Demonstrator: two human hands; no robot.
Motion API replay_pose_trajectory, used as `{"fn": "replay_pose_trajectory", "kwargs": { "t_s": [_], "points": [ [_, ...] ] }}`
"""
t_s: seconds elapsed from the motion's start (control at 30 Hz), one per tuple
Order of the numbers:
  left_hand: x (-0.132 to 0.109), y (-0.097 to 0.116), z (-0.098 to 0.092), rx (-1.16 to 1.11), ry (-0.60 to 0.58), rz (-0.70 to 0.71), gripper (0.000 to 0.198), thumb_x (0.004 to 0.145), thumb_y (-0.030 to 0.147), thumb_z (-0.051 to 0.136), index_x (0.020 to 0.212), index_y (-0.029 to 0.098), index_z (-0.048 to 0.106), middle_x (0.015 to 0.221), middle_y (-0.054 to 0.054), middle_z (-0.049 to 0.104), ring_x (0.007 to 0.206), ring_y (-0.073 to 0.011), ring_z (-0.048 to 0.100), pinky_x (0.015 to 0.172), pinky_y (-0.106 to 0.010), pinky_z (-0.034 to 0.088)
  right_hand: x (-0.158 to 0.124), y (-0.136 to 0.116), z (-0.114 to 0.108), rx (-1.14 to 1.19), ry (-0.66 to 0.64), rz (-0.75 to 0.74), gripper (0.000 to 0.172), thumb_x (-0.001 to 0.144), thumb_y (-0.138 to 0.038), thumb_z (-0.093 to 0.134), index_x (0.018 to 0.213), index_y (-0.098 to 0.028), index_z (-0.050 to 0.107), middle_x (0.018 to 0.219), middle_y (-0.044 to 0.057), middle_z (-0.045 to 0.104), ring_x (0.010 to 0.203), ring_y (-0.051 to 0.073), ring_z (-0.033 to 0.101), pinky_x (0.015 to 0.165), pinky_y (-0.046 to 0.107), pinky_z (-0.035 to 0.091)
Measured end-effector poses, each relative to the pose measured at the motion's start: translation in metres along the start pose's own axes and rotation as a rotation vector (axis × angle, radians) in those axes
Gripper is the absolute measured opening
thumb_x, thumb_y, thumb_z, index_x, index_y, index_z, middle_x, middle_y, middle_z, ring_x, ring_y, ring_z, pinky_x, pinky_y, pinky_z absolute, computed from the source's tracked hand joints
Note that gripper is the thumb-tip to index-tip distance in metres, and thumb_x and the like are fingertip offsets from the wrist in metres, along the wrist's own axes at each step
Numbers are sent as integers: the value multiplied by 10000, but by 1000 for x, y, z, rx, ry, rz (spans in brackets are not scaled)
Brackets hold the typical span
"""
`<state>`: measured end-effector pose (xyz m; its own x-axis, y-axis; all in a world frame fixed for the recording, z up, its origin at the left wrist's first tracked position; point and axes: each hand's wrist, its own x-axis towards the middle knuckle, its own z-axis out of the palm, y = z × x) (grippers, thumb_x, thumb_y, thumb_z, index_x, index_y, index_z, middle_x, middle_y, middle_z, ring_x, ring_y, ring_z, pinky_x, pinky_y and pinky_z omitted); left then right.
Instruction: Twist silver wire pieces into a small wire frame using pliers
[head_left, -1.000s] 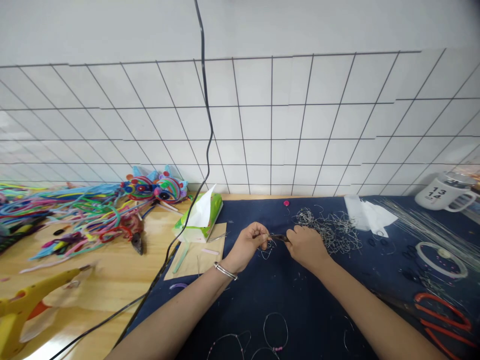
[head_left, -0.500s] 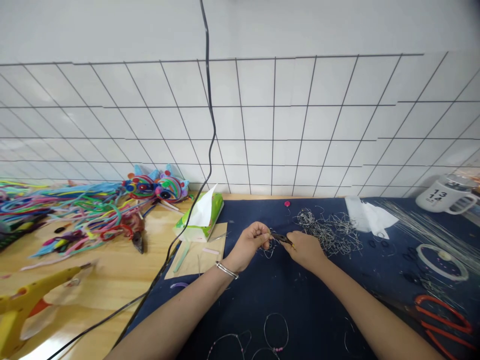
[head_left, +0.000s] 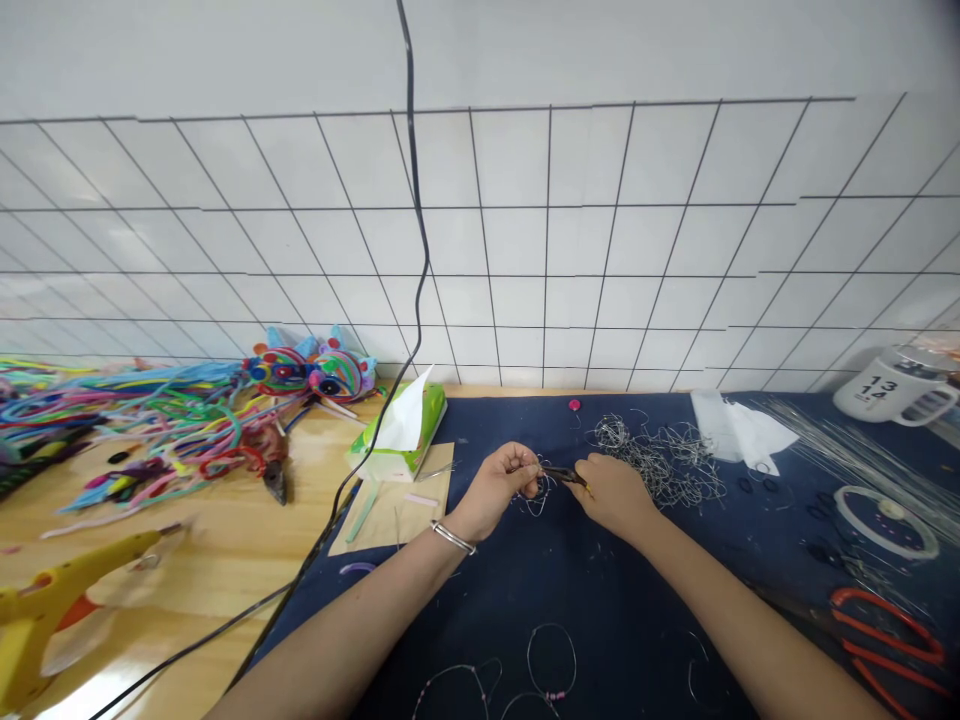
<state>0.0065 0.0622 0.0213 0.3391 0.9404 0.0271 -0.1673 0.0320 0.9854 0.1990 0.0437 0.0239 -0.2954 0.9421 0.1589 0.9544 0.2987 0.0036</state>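
My left hand [head_left: 510, 480] is closed in a pinch on a thin wire loop [head_left: 535, 508], part of which hangs below the fingers. Wrapped round a pair of dark pliers [head_left: 559, 474] is my right hand [head_left: 613, 492]; the jaws point left and meet the wire at my left fingertips. Whether the jaws grip the wire is too small to tell. A tangled heap of wire pieces [head_left: 664, 460] lies just beyond my right hand. Nearer to me on the dark blue mat [head_left: 585, 590] lie several wire loops, one with pink beads [head_left: 556, 695].
At left are a yellow glue gun [head_left: 82, 590], colourful pipe cleaners [head_left: 150, 400] and a tissue pack [head_left: 405, 430]. A black cable [head_left: 420, 290] hangs down across the view. Toward the right stand a white mug [head_left: 885, 388], straight wires [head_left: 862, 455], a round lid [head_left: 885, 522] and red-handled scissors [head_left: 885, 630].
Both hands stay nearly in place, with the pliers still at the wire by the left fingertips. The hanging wire loop has shifted slightly. The view has tilted a little.
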Motion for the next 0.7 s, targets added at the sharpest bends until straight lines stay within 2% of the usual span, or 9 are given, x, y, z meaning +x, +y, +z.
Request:
{"fn": "replay_pose_trajectory", "kwargs": {
  "t_s": [0.13,0.7],
  "points": [
    [0,0,0,-11,-10,6,167,707,254,596,781,130,512,602,-1,555,516,-76,505,520,-199,381,-2,-1,-5,-63,82,-18,238,829,-357,376,752,-189,527,741,39,517,744,149,483,671,273,293],
    [1,-6,-4,-59,-17,-32,146,706,226,589,787,129,514,676,-22,582,511,-70,512,502,-198,373,-1,-5,-1,-78,107,-22,248,828,-331,364,746,-182,545,722,54,522,713,151,470,629,266,272]
  ]
}}
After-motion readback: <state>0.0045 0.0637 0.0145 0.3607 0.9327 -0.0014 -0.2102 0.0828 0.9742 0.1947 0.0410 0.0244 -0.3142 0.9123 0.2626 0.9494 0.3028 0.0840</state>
